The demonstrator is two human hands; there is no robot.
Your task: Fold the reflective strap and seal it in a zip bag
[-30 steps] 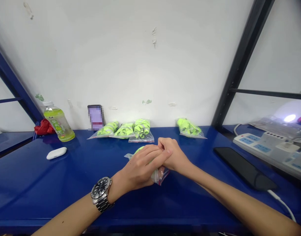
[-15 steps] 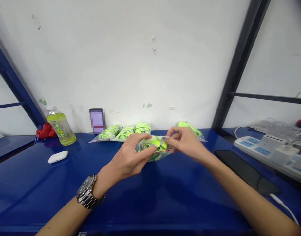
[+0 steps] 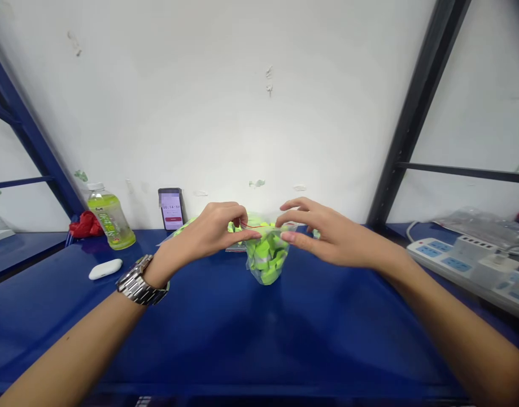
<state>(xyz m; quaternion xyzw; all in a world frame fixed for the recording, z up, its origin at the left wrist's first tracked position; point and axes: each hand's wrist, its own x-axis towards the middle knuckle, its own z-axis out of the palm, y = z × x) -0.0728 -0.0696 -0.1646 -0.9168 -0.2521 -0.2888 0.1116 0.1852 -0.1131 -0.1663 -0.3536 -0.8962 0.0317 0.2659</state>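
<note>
A clear zip-lock bag [image 3: 267, 260] with a red line along its mouth hangs upright over the table, filled with folded fluorescent yellow-green fabric that has grey bands. My left hand [image 3: 219, 229] pinches the bag's top left corner between thumb and fingers. At the top right corner is my right hand [image 3: 327, 232], fingers spread apart, its thumb against or just beside the plastic. Behind the bag and hands, more bagged yellow-green fabric lies near the wall, mostly hidden.
On the blue table [image 3: 225, 339] to the left are a drink bottle [image 3: 110, 217], a white earbud case [image 3: 105, 269], a red cloth [image 3: 85, 225] and a propped phone [image 3: 171, 209]. A white power strip [image 3: 466, 263] lies right, beside a dark upright post [image 3: 405, 124].
The bag has gone from tilted, with its mouth gaping, to hanging upright with its mouth drawn flatter. My right hand has loosened its pinch and spread its fingers.
</note>
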